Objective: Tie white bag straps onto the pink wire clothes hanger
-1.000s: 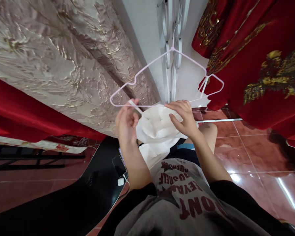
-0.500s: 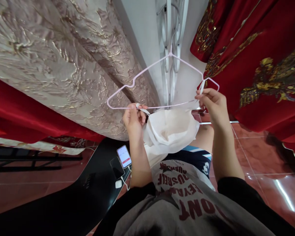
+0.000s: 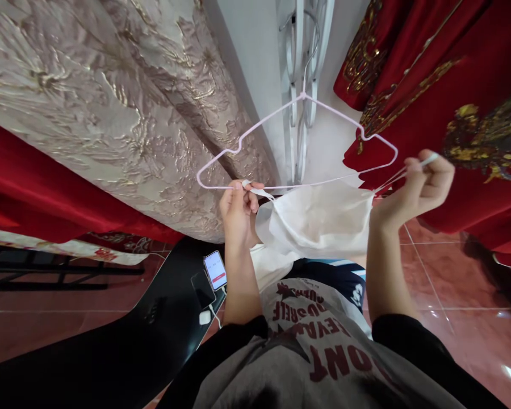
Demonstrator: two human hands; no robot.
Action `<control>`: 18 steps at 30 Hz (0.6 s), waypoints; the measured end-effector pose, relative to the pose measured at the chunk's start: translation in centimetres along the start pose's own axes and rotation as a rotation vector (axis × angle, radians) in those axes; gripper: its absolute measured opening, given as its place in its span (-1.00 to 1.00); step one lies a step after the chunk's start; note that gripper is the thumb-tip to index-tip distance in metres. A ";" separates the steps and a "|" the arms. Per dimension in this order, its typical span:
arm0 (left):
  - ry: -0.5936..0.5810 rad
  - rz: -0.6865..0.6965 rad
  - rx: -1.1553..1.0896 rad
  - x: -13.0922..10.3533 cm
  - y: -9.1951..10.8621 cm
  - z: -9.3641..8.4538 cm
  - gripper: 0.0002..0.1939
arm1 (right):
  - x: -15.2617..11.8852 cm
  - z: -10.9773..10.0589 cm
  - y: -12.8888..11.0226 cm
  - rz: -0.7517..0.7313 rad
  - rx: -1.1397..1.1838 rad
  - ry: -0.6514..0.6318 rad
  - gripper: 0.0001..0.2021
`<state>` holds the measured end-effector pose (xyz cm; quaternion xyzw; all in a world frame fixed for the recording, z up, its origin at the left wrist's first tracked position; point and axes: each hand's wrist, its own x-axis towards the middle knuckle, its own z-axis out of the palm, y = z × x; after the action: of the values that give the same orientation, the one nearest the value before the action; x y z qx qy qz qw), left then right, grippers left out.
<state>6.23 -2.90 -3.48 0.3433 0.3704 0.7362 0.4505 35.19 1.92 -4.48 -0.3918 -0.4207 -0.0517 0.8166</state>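
Note:
A pale pink wire hanger (image 3: pixel 269 117) hangs by its metal hook from a white rack. Below its lower bar is a white garment (image 3: pixel 323 221) with thin straps, its upper edge spread between my hands and its lower part over my lap. My left hand (image 3: pixel 241 204) is closed on the left strap, right at the hanger's lower bar; whether it grips the bar too, I cannot tell. Out beyond the hanger's right end, my right hand (image 3: pixel 428 182) pinches the right strap and stretches it taut, off the hanger.
White rack hooks (image 3: pixel 300 68) run down the wall ahead. Embossed pinkish fabric (image 3: pixel 123 102) hangs on the left, red cloth with gold sequins (image 3: pixel 417 91) on the right. Two phones, one a lit phone (image 3: pixel 215 269), lie with cables on a black surface (image 3: pixel 123 341) beside me.
My right hand has moved right, drawing the right strap away from the hanger's notch. The garment's top edge is pulled wider. My left hand keeps its grip by the bar.

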 end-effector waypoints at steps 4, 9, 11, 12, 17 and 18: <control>-0.038 -0.016 -0.024 -0.7 -0.5 0.4 -0.60 | -2.8 1.2 -3.2 -0.031 -0.058 -0.469 -0.69; -0.031 0.081 0.085 -1.1 0.0 -0.3 -0.64 | -4.3 2.0 -3.3 -0.037 -0.122 -0.926 -0.36; 0.000 0.097 0.083 -1.0 0.4 -1.2 -0.67 | -4.9 1.6 -3.2 -0.056 -0.120 -0.969 -0.34; 0.024 0.096 0.072 -0.9 0.6 -1.7 -0.67 | -5.1 1.4 -3.2 -0.067 -0.117 -0.976 -0.34; 0.103 0.134 0.018 -0.6 2.4 -4.9 -0.60 | -5.2 0.9 -2.9 -0.119 -0.125 -0.935 -0.28; 0.109 0.156 0.013 -0.5 2.8 -5.3 -0.61 | -5.1 0.9 -2.8 -0.130 -0.124 -0.925 -0.28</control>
<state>0.79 -5.56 -3.78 0.3335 0.3713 0.7842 0.3687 30.22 -0.63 -6.25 -0.3946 -0.7600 0.0524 0.5137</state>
